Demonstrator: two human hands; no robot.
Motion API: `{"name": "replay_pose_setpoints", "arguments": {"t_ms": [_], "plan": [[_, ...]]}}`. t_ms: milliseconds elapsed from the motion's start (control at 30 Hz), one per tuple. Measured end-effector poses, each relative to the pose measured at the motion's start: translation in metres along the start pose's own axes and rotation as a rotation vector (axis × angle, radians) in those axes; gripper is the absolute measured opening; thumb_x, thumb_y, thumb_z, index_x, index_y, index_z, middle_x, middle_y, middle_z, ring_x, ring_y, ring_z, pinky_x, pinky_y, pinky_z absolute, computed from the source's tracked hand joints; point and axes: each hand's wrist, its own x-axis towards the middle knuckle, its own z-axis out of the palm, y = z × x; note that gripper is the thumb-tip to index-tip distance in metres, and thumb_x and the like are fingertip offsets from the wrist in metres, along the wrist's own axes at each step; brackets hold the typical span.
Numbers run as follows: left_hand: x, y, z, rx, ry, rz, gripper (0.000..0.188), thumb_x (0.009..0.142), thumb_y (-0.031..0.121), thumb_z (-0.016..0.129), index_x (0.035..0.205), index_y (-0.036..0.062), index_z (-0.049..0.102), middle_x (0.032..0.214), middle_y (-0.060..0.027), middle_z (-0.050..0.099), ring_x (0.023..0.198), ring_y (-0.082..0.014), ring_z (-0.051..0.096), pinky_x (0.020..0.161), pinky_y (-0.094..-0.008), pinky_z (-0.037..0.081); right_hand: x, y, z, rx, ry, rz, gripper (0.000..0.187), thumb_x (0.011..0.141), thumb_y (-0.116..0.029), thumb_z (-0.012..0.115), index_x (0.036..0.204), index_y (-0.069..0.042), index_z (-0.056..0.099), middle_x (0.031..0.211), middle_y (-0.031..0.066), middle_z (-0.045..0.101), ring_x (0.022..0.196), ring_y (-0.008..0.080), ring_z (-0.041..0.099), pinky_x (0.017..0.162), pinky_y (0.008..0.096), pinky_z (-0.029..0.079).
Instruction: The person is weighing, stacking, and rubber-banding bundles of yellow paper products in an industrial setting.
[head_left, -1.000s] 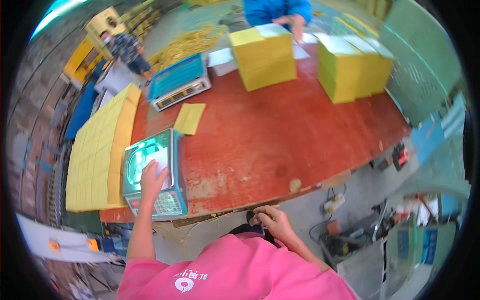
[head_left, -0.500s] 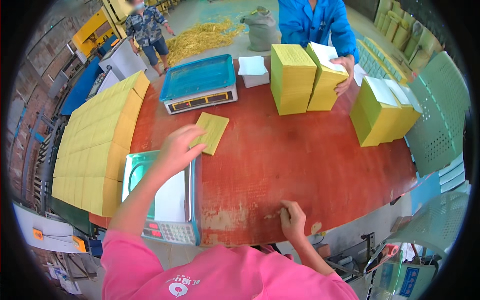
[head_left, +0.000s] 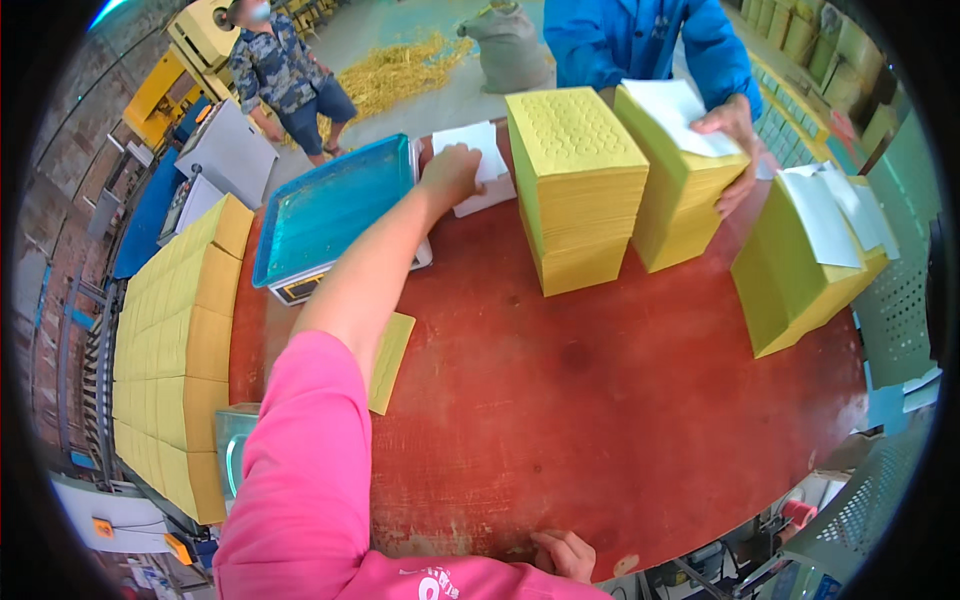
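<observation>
Blue-tray scale (head_left: 335,205): on red tabletop (head_left: 560,430).
White paper stack (head_left: 463,138): just right of scale; left hand (head_left: 452,180) at it, fingers curled, grip's closure cannot be told.
Yellow paper bundle (head_left: 392,365): scale's near side.
Tall yellow paper stack (head_left: 585,215): farther right of scale.
Right hand (head_left: 563,555): well nearer than scale, curled, grip's contents hidden.

The left hand (head_left: 455,178) touches white paper (head_left: 468,137) beside a scale (head_left: 335,212), the right hand (head_left: 565,553) at the table (head_left: 560,420) edge.

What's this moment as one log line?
left hand: at white sheets | left grip: unclear | right hand: at near edge of red table | co-worker's hand: on white-topped yellow stack
</observation>
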Motion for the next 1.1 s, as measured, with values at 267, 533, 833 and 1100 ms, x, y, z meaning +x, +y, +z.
{"name": "replay_pose_setpoints", "arguments": {"t_ms": [267, 533, 833, 1100], "plan": [[0.009, -0.015, -0.002, -0.022, 0.004, 0.156, 0.034, 0.074, 0.03, 0.076, 0.085, 0.0006, 0.064, 0.089, -0.0192, 0.066, 0.091, -0.0365, 0.063, 0.079, -0.0459, 0.049, 0.015, -0.006, -0.003, -0.015, -0.07, 0.027, 0.023, 0.063, 0.003, 0.07, 0.086, -0.002, 0.069, 0.077, 0.0105, 0.066, 0.061, 0.0204, 0.065, 0.052, 0.0289, 0.052], [-0.002, -0.012, -0.005, 0.016, 0.075, 0.176, 0.029, 0.074, 0.023, 0.075, 0.087, 0.0003, 0.062, 0.089, -0.0191, 0.066, 0.091, -0.0366, 0.064, 0.08, -0.0445, 0.05, 0.009, -0.004, 0.003, -0.048, -0.024, -0.005, 0.028, 0.062, 0.004, 0.069, 0.089, -0.003, 0.069, 0.077, 0.0094, 0.065, 0.06, 0.0198, 0.064, 0.051, 0.0289, 0.051], [0.004, -0.016, -0.016, -0.028, -0.007, 0.185, 0.018, 0.077, 0.018, 0.066, 0.083, 0.001, 0.063, 0.086, -0.0201, 0.066, 0.087, -0.0367, 0.065, 0.076, -0.0455, 0.051, 0.014, -0.008, 0.0, -0.028, -0.018, 0.017, 0.026, 0.064, -0.001, 0.07, 0.089, -0.002, 0.069, 0.078, 0.0099, 0.065, 0.059, 0.019, 0.063, 0.049, 0.0276, 0.05], [0.001, -0.004, -0.008, 0.04, 0.096, 0.188, 0.014, 0.077, 0.012, 0.059, 0.081, -0.001, 0.062, 0.079, -0.0205, 0.065, 0.079, -0.0391, 0.065, 0.074, -0.0461, 0.052, 0.02, -0.007, 0.0, -0.004, -0.045, 0.028, 0.025, 0.064, 0.001, 0.069, 0.089, -0.002, 0.069, 0.079, 0.0108, 0.066, 0.06, 0.02, 0.064, 0.05, 0.0281, 0.05]]}}
